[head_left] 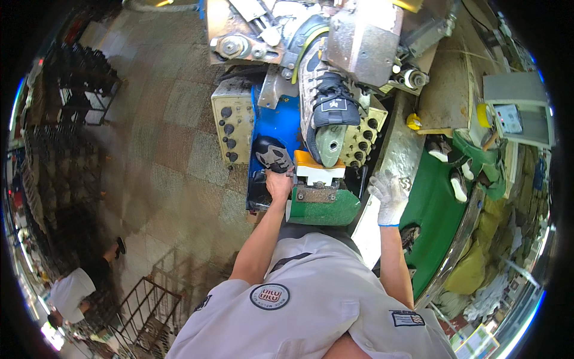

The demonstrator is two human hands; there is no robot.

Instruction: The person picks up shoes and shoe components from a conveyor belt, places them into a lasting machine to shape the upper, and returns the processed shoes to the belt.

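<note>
A grey and black laced sneaker (326, 90) on a green shoe last (330, 143) sits clamped in the machine (365, 42), toe end away from me. Beneath the last's near end is an orange and white support pad (320, 169), with a green curved guard (323, 209) below it. My bare left hand (279, 184) is closed at the lower end of a black-and-grey shoe (272, 154), left of the pad; some fingers are hidden. To the right, my right hand (390, 198) wears a white glove and holds nothing, its fingers apart beside the metal ledge.
Control boxes with black knobs (230, 128) flank the machine. A green conveyor belt (439, 209) carrying several shoes (458, 185) runs along the right. Dark racks (60, 155) stand far left. Another person (75, 293) and a metal cart (149, 314) are at lower left.
</note>
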